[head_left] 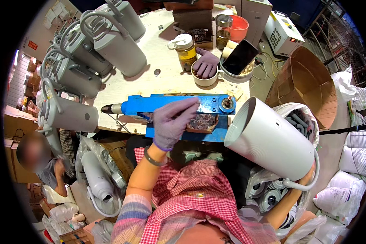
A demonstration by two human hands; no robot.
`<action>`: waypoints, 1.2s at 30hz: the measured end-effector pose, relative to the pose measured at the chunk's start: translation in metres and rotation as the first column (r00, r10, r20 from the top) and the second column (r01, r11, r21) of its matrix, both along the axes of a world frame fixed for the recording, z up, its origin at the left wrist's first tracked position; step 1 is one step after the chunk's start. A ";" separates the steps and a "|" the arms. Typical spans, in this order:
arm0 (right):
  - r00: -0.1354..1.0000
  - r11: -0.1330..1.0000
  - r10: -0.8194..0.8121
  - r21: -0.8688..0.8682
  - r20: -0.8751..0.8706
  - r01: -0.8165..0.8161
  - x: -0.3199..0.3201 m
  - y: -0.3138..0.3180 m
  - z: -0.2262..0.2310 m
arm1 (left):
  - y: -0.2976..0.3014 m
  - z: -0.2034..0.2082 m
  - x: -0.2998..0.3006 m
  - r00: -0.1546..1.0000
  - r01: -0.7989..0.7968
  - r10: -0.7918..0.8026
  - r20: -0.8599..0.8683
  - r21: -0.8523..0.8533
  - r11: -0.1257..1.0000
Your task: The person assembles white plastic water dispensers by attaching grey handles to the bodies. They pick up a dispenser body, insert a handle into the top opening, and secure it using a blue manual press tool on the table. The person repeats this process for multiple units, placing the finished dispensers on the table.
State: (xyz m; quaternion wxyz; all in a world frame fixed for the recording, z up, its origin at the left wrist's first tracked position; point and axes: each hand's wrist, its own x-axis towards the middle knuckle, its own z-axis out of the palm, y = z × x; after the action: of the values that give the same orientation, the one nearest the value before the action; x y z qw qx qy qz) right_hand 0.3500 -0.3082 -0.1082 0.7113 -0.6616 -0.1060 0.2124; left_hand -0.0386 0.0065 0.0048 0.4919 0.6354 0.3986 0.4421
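Note:
My left hand (170,124), in a thin purple-grey glove, is over a long blue bench machine (171,105). Its fingers are pressed together and point right; whatever they may pinch is too small to make out. Under them, a shallow box of small metal parts (203,122) sits by the machine. At the right, my right hand (308,175) grips the lower end of a pale grey jug body (270,140) near its curved handle (313,179), most of the fingers hidden behind it. The jug's open mouth tilts left towards the machine's round end fitting (227,102).
Several finished grey jugs (120,53) stand at the table's left. A cup with a spare glove (206,65), jars (185,51) and a phone (240,57) sit at the back. Right are a cardboard box (303,81) and a bag of handles (299,122). Another person (53,171) sits left.

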 end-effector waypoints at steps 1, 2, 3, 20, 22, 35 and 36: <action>1.000 1.000 -0.011 0.008 -0.002 0.011 -0.001 0.002 -0.001 | 0.007 0.000 0.013 0.995 0.100 -0.101 0.010 0.055 0.993; 1.000 0.999 -0.029 0.018 -0.005 0.029 -0.002 0.004 -0.002 | 0.010 0.007 0.026 0.990 0.140 -0.140 -0.018 0.008 0.990; 0.998 0.998 -0.061 0.018 -0.005 0.061 -0.003 0.004 -0.003 | 0.014 0.007 0.035 0.983 0.173 -0.165 -0.073 0.117 0.978; 0.996 0.997 0.063 0.043 0.064 -0.066 0.035 0.026 0.012 | 0.026 -0.013 0.061 0.963 0.243 -0.195 -0.186 0.289 0.926; 0.983 0.987 0.151 0.043 0.105 -0.156 0.045 0.051 0.026 | 0.023 -0.010 0.059 0.969 0.248 -0.241 -0.060 0.202 0.948; 0.787 0.838 0.466 0.083 0.404 -0.539 -0.084 0.256 0.048 | -0.017 -0.031 -0.059 0.960 -0.179 0.223 0.168 -0.245 0.953; 0.790 0.824 0.494 0.094 0.363 -0.558 -0.095 0.265 0.045 | -0.009 -0.030 -0.068 0.953 -0.266 0.289 0.085 -0.215 0.940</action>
State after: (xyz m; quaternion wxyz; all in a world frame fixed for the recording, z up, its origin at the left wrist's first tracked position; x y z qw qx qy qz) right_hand 0.2555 -0.0435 -0.0634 0.6577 -0.5575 -0.4221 0.2800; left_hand -0.1068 -0.0022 -0.0250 0.5082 0.4933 0.4980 0.5004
